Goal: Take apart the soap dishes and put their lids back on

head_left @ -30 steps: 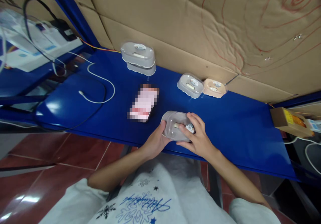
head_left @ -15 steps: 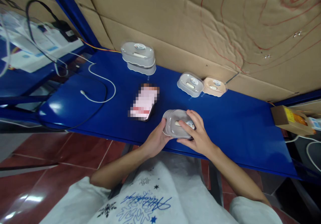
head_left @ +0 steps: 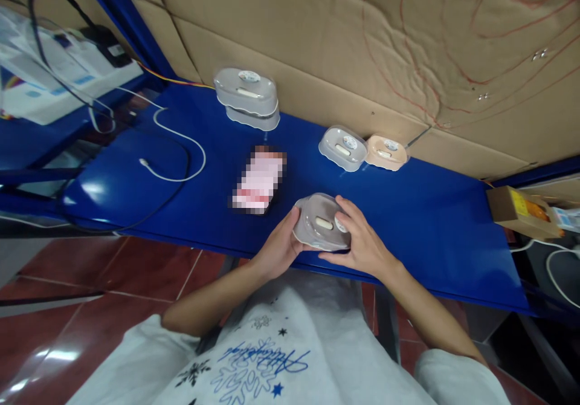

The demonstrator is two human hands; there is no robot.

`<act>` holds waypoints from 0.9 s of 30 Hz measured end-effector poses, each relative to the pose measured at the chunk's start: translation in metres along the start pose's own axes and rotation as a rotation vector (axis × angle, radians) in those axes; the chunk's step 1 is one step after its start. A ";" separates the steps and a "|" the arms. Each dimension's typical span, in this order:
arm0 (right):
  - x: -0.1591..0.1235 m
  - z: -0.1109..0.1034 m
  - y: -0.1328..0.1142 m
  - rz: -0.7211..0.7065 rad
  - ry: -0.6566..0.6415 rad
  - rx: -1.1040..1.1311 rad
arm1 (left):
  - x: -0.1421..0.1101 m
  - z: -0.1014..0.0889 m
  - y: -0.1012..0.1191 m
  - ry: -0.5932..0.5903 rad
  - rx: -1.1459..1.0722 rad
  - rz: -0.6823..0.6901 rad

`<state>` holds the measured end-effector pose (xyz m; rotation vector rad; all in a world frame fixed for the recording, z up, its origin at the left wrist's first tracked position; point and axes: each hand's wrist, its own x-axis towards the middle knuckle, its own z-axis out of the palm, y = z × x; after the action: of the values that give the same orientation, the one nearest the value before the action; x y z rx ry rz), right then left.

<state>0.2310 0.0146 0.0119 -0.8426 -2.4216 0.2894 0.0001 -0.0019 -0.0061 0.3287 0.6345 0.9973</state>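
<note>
- Left hand (head_left: 281,243) grips one end of a gray soap box (head_left: 310,219), its thumb lying along the rim and the other fingers partly hidden beneath.
- Right hand (head_left: 362,242) curves round the opposite end of the same box, fingers bent over the far side, with the thumb at the near side.
- The gripped box is over the front part of the blue counter (head_left: 444,230), close to the person's shirt (head_left: 290,338); whether its underside touches the surface cannot be told.
- A pale oblong strip (head_left: 323,223) shows on its top, and a round white label (head_left: 341,223) lies partly under the right hand's fingers.
- Beyond the held box and a little to the left, a phone (head_left: 259,181) lies on the counter, its screen pixelated.
- Against the cardboard panel (head_left: 290,36) at the back, two gray boxes stand as a stack (head_left: 247,95).
- Farther right along the back, another gray box (head_left: 343,149) sits just beside a peach box (head_left: 386,152).
- A white cable (head_left: 181,179) curls over the counter's left part, near a white power strip (head_left: 54,87).
</note>
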 end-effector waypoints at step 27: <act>0.009 -0.036 -0.015 0.122 -0.137 0.121 | 0.001 0.004 0.009 0.046 -0.069 -0.051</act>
<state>0.2381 0.0091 0.0511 -0.9448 -2.4533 0.5507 -0.0026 0.0032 0.0018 0.2282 0.6456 0.9774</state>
